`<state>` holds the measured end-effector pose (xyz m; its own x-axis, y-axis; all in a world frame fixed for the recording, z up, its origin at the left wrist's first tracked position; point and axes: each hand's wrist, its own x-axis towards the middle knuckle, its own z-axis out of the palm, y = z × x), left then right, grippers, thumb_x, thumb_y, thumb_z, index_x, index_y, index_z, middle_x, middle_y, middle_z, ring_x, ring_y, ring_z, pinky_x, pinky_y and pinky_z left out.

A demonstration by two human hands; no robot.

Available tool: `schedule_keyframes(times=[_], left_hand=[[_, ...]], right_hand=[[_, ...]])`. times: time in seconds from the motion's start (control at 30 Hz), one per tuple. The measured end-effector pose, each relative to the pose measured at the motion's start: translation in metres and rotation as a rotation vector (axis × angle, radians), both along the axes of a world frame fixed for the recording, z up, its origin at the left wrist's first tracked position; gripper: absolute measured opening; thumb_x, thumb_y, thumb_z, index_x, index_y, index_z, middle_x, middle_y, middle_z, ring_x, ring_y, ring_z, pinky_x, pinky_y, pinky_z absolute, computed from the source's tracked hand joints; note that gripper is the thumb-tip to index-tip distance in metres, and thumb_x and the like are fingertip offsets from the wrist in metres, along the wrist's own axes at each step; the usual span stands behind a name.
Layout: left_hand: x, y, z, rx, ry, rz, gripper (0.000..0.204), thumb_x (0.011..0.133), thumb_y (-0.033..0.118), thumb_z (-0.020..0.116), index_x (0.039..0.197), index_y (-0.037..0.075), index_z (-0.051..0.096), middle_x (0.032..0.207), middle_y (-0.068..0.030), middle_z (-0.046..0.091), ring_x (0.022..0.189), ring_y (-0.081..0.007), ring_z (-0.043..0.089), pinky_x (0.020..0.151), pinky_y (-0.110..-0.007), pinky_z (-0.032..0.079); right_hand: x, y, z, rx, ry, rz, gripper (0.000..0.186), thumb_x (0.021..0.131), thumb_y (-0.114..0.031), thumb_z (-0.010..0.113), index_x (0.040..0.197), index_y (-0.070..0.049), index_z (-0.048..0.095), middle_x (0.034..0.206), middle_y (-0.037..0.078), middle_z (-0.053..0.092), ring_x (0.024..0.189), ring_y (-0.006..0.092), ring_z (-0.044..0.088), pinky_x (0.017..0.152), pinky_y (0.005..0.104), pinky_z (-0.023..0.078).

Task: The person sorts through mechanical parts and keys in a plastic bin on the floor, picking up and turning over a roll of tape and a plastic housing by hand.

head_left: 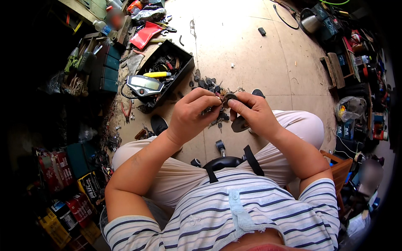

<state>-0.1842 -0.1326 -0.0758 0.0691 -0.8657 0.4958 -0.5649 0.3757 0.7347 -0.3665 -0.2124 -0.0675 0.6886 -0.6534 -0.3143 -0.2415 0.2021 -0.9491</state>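
My left hand (pixel 193 112) is closed in a pinch on a small metal piece (pixel 221 102), perhaps a key, partly hidden by the fingertips. Touching it from the right, my right hand (pixel 257 115) grips a dark round metal disc (pixel 230 97) under its thumb; a second dark rounded piece (pixel 239 124) shows below the thumb. A scattered pile of dark keys and small parts (pixel 213 85) lies on the floor (pixel 272 54) beneath and beyond both hands.
A black tray (pixel 186 62) of tools has a meter display (pixel 144 85) and yellow tool (pixel 155 74) on top. Pliers (pixel 125 109) lie left of it. Clutter lines both sides, with a kettle (pixel 310 23) at back right. A wheeled seat (pixel 224 162) sits between my legs.
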Motion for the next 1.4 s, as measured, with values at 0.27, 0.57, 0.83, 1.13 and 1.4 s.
schedule_keyframes(times=[0.27, 0.57, 0.83, 1.13, 1.4], left_hand=[[0.000, 0.000, -0.001, 0.020, -0.019, -0.025, 0.015, 0.074, -0.003, 0.070, 0.087, 0.003, 0.063, 0.087, -0.0072, 0.061, 0.077, -0.0192, 0.062, 0.070, -0.025, 0.050], [0.009, 0.004, -0.009, 0.792, 0.861, -0.109, 0.012, 0.092, 0.014, 0.058, 0.097, 0.002, 0.056, 0.081, -0.0005, 0.059, 0.067, -0.0054, 0.054, 0.057, -0.019, 0.043], [0.007, 0.011, -0.002, 0.994, 0.996, -0.168, 0.018, 0.088, 0.016, 0.065, 0.099, 0.003, 0.058, 0.085, -0.0028, 0.063, 0.067, -0.0059, 0.056, 0.055, -0.020, 0.043], [0.008, 0.018, -0.008, 0.802, 0.772, -0.062, 0.027, 0.083, 0.006, 0.068, 0.106, -0.001, 0.056, 0.092, -0.0050, 0.065, 0.081, -0.0084, 0.061, 0.065, -0.022, 0.049], [0.011, 0.016, 0.000, 0.870, 0.792, -0.051, 0.029, 0.086, 0.011, 0.066, 0.110, -0.001, 0.054, 0.086, -0.0066, 0.066, 0.071, -0.0077, 0.060, 0.057, -0.019, 0.044]], right_hand=[[-0.001, -0.008, 0.006, 0.303, 0.096, 0.024, 0.030, 0.092, -0.032, 0.058, 0.090, -0.003, 0.064, 0.067, 0.000, 0.060, 0.055, 0.0057, 0.050, 0.049, 0.0223, 0.039], [0.003, -0.004, 0.014, -0.631, 0.249, 0.088, 0.022, 0.083, -0.024, 0.066, 0.099, -0.009, 0.068, 0.081, 0.008, 0.067, 0.067, 0.0177, 0.063, 0.056, 0.0257, 0.049], [0.005, -0.002, 0.002, -0.512, 0.174, 0.179, 0.021, 0.081, -0.014, 0.066, 0.102, -0.011, 0.069, 0.089, 0.009, 0.068, 0.073, 0.0180, 0.065, 0.058, 0.0267, 0.051], [0.004, -0.002, -0.002, -0.305, 0.172, 0.149, 0.015, 0.082, -0.014, 0.065, 0.094, -0.006, 0.069, 0.079, 0.005, 0.066, 0.060, 0.0074, 0.057, 0.052, 0.0217, 0.043], [0.001, -0.008, -0.011, -0.090, 0.121, 0.116, 0.013, 0.082, -0.013, 0.068, 0.091, -0.004, 0.070, 0.076, -0.002, 0.065, 0.053, -0.0006, 0.044, 0.047, 0.0165, 0.035]])
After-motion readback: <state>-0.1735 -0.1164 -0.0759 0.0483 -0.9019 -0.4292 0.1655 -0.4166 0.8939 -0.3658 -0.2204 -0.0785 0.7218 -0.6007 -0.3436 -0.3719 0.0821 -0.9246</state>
